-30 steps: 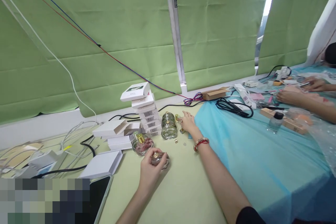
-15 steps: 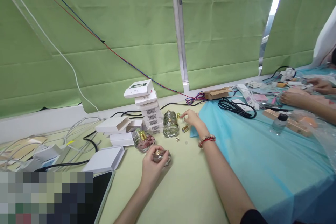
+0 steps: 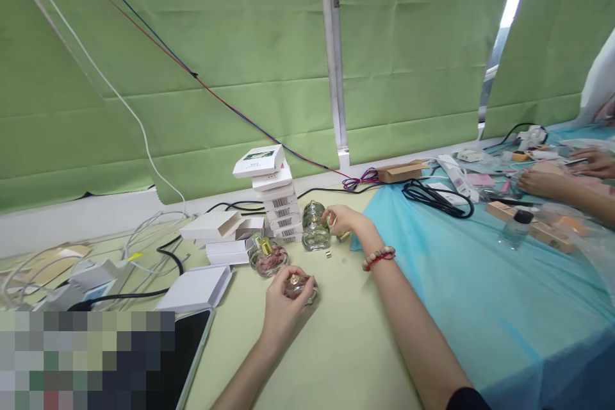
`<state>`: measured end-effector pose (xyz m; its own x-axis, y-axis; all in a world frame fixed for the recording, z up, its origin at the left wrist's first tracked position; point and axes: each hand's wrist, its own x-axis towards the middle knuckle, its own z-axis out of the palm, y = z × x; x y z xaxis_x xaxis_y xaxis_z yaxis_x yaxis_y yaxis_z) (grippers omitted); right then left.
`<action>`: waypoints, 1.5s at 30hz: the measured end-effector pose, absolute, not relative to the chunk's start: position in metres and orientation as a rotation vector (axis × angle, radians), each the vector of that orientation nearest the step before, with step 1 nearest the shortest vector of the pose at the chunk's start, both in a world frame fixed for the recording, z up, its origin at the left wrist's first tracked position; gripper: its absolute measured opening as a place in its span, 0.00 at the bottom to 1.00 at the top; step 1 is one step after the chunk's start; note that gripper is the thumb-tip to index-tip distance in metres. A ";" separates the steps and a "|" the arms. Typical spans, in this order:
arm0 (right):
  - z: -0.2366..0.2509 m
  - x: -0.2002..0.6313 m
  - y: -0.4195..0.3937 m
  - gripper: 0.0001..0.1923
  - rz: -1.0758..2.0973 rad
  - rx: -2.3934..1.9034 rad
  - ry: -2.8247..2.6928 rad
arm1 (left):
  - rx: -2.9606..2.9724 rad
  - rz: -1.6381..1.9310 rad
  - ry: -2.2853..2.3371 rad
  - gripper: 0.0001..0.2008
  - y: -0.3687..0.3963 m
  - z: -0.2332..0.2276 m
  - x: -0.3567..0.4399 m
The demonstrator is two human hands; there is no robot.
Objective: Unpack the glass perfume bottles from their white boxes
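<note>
My left hand [image 3: 282, 304] grips a rounded clear glass perfume bottle [image 3: 307, 295] by its sides, upright on the table, its gold nozzle uncovered. My right hand [image 3: 346, 220] has its fingers closed on a small gold-and-clear bottle cap [image 3: 331, 220], mostly hidden by the fingertips. Under that hand lies another gold cap [image 3: 343, 237]. Just left of it stand greenish glass bottles [image 3: 316, 238] in a row. A small gold ring [image 3: 328, 254] rests in front of them. A pinkish bottle [image 3: 269, 262] with gold at its top stands behind my left hand.
White boxes [image 3: 283, 213] are stacked behind the bottles, with open white boxes [image 3: 195, 288] to the left. A tablet [image 3: 192, 346] lies front left. Black cable [image 3: 435, 197] coils on blue sheeting [image 3: 461, 269] at right. A co-worker's hands [image 3: 542, 182] are far right.
My right hand has moved left and down onto the small cap by the greenish bottles, its fingers closing. My left hand still holds its bottle. The view has shifted slightly.
</note>
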<state>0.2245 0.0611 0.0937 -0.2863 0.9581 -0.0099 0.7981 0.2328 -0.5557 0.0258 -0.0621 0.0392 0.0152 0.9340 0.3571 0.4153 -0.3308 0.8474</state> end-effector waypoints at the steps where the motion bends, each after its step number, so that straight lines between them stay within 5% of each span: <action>1: 0.094 0.225 0.061 0.28 0.709 -1.640 -2.168 | 1.781 1.291 1.380 0.12 -0.062 0.039 0.025; 11: 0.097 0.226 0.058 0.31 0.843 -1.665 -2.147 | 1.768 1.290 1.385 0.13 -0.062 0.041 0.026; 19: 0.074 0.239 0.072 0.20 0.577 -1.800 -2.002 | 1.761 1.308 1.383 0.14 -0.061 0.040 0.025; 34: 0.052 0.226 0.073 0.21 0.377 -1.857 -2.110 | 1.632 1.200 1.399 0.18 -0.060 0.043 0.024; 45: 0.065 0.246 0.078 0.22 0.644 -1.757 -2.045 | 1.714 1.221 1.431 0.16 -0.060 0.046 0.024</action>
<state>0.2461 0.0781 0.0652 -0.1562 0.9876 -0.0179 0.8195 0.1194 -0.5604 0.0243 -0.0599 0.0459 0.0014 0.9616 0.2744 0.4225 -0.2493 0.8714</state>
